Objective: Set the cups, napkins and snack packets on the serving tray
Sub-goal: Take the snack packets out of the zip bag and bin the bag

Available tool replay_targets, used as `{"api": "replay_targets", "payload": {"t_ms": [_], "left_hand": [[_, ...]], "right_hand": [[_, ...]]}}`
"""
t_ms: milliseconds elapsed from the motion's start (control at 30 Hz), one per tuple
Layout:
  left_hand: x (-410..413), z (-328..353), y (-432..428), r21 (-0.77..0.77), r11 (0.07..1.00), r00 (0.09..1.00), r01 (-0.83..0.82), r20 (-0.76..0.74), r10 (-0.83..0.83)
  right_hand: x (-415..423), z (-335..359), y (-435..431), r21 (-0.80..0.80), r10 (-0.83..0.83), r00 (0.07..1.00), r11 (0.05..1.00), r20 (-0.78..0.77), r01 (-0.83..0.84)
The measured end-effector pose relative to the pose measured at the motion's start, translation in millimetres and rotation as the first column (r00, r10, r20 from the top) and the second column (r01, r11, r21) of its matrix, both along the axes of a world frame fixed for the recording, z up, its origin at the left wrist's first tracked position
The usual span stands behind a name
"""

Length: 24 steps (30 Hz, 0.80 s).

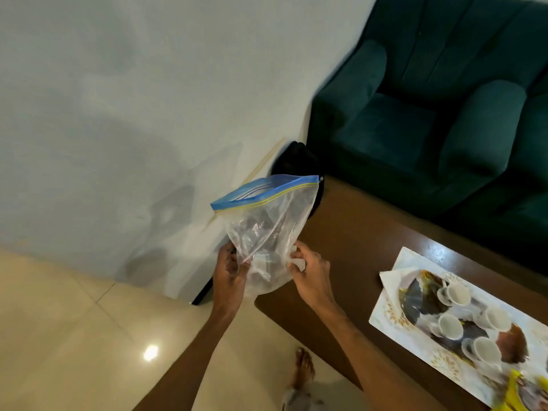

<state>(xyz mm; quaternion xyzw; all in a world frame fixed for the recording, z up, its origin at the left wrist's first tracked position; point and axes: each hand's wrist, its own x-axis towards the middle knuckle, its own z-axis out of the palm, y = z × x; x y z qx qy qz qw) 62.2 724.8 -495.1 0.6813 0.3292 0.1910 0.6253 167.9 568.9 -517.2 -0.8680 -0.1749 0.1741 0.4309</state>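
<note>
I hold a clear zip bag (267, 221) with a blue seal strip upright over the table's left end. My left hand (229, 269) grips its lower left part and my right hand (308, 268) pinches its lower right part. The bag's mouth is at the top and looks empty. To the right, a patterned white serving tray (385, 315) lies on the brown table (355, 232). Several small white cups (450, 326) stand on it. A yellow snack packet (516, 393) shows at the tray's near right corner, partly cut off by the frame edge.
A dark green sofa (430, 99) stands behind the table. A black object (296, 161) sits between the sofa and the white wall (118, 114). Beige floor tiles (59, 336) lie to the left, and my bare foot (304, 369) is by the table's near edge.
</note>
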Motion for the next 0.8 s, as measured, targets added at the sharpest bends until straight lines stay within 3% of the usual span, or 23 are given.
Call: {"api": "replay_targets", "payload": {"t_ms": [167,333,633,700,800], "left_hand": [[45.6,-30.8,48.7,0.047,0.999,0.994,0.019,-0.111,-0.013],[93.7,-105.0,94.5,-0.054,0.992,0.970,0.113,-0.211,-0.122],[172.1,-307.7,155.1,-0.031,0.945,0.782,0.327,-0.553,-0.288],[180.1,-348.0,161.3,-0.039,0.932,0.750,0.359,-0.582,-0.314],[186.3,-414.1,172.3,-0.122,0.944,0.787,0.308,-0.524,-0.325]], "right_hand": [[47.6,-23.5,63.0,-0.042,0.088,0.993,0.995,-0.078,-0.092],[85.6,-104.2,127.9,-0.073,0.037,0.973,0.996,-0.226,-0.055],[134.9,-286.7,192.5,-0.307,-0.152,0.905,0.951,-0.397,0.025],[141.1,-325.3,201.5,-0.335,-0.211,0.882,0.940,-0.422,0.065],[152.8,-370.0,216.8,-0.375,-0.243,0.838,0.926,-0.488,0.050]]}}
